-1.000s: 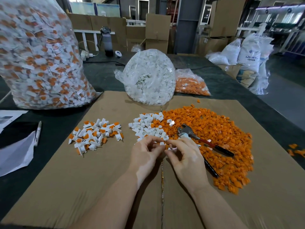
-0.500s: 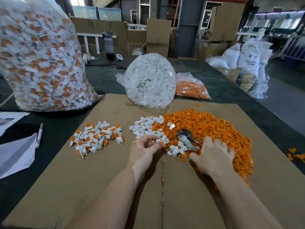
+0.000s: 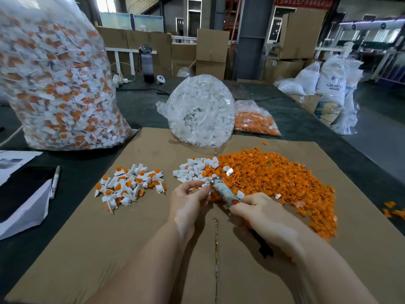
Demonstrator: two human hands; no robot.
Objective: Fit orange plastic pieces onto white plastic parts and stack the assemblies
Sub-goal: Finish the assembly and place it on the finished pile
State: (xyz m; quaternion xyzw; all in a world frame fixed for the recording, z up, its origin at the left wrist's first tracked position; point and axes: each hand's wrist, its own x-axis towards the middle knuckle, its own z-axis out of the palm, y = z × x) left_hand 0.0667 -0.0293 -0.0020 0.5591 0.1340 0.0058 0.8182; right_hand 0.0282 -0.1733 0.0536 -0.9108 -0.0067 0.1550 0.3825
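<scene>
**Pressing an orange piece home with the pliers**

Over the cardboard sheet (image 3: 109, 249) on the desk, I judge I am mid-fit: my left hand (image 3: 188, 200) pinches a small white part (image 3: 202, 185) at its fingertips, and my right hand (image 3: 260, 212) is clenched round the handles of the pliers (image 3: 221, 190), whose tip touches that part. Whether an orange piece already sits in it I cannot tell. Next I would squeeze gently and keep the part square to the tip, so nothing slips.

Loose orange pieces (image 3: 285, 178) lie heaped just right of and beyond my fingers, with the loose white parts (image 3: 192, 168) just past my left hand. Finished assemblies (image 3: 131, 185) are piled to the left, well apart.
</scene>
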